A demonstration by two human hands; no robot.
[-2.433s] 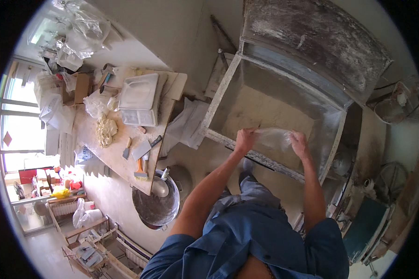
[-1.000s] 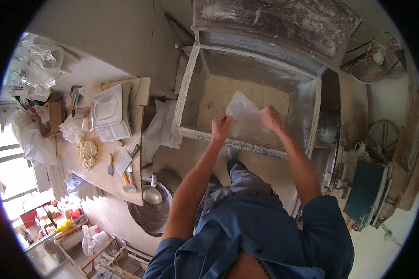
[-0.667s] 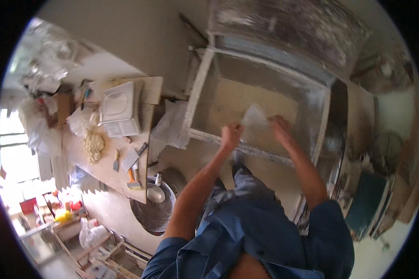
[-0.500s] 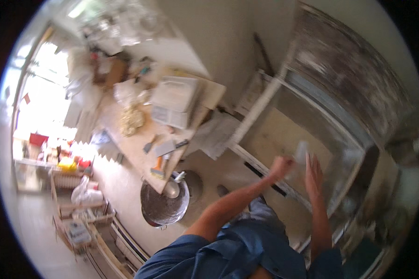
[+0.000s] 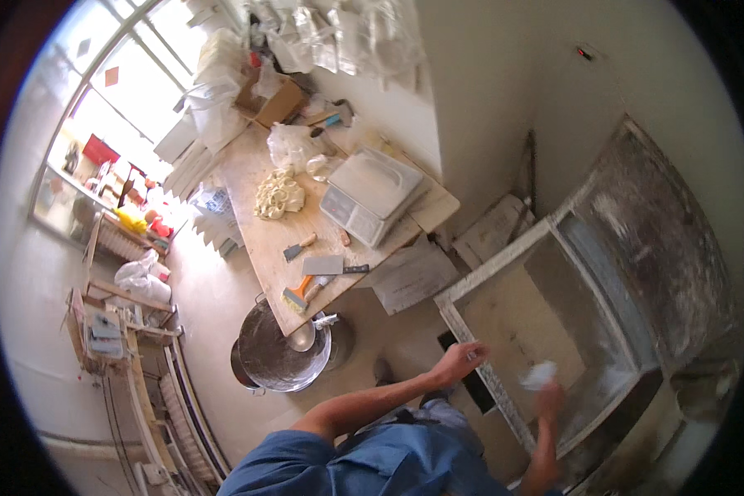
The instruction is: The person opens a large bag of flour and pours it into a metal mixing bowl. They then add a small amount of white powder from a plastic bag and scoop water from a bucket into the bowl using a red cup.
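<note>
My left hand is held over the near left edge of a wooden-framed bin, fingers curled. Something small and pale shows at its fingertips, too small to name. To its right, my right hand reaches over the bin, smeared by motion. A small white piece is at its fingers, apparently gripped; its kind is too blurred to tell. Inside the bin lies a flat tan surface with whitish smears near its right side.
Left of the bin, a wooden table bears dough, a scale, a cleaver, a scraper and an orange-handled brush. A metal pot stands below its corner. A raised, stained lid backs the bin.
My hands, close together before with the white piece between them, are now apart and lower. The white piece has stayed with the right hand. The whole view has shifted.
</note>
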